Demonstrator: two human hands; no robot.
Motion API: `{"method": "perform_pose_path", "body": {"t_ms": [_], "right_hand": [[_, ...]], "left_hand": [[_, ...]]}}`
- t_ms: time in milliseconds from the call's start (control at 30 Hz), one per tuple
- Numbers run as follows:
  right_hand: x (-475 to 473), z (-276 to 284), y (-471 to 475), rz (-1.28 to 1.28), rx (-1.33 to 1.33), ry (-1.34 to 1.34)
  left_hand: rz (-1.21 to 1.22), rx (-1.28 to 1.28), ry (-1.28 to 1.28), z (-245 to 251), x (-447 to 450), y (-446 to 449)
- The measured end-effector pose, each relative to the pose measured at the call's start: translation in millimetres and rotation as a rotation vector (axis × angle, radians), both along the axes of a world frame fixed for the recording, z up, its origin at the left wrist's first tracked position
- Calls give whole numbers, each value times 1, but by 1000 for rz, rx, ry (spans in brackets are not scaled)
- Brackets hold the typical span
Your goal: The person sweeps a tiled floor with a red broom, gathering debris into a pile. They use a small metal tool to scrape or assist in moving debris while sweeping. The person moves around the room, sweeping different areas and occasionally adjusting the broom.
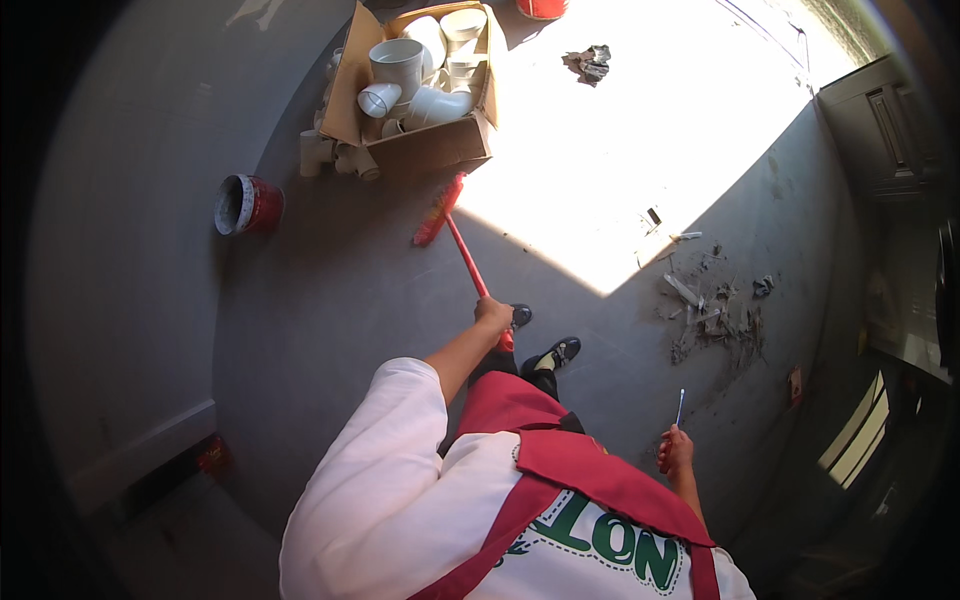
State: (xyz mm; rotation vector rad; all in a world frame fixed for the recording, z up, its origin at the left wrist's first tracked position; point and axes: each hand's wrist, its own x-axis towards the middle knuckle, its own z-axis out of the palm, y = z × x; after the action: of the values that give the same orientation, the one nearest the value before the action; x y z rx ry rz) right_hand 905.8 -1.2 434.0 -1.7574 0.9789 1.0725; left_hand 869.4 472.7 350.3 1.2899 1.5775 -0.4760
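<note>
My left hand (495, 315) is closed around the red handle (466, 255) of a push broom, close to the handle's end. The broom's red head (439, 211) rests on the grey floor, just short of an open cardboard box (431, 150). On my other side, my right hand (677, 448) grips a slim tool (681, 405) with a thin shaft pointing away from me. It looks like a screwdriver, and red shows at its grip. White plastic pipe fittings (396, 61) fill the box.
More pipe fittings (356, 160) lie beside the box. A red bucket (262, 205) lies tipped by the left wall. Swept-looking debris (709, 311) is heaped on the right, near a dark panelled door (889, 131). Crumpled scrap (592, 64) lies in the bright sunlit patch.
</note>
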Motion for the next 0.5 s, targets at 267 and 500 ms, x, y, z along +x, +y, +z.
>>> {"method": "perform_pose_path", "body": {"t_ms": [267,500], "right_hand": [[12,-8,15,-44,76,-30],[17,-4,28,-85,178,-49]], "left_hand": [[195,-551,-368,116,-24,0],[-54,-86,-8,128,-71,3]]}}
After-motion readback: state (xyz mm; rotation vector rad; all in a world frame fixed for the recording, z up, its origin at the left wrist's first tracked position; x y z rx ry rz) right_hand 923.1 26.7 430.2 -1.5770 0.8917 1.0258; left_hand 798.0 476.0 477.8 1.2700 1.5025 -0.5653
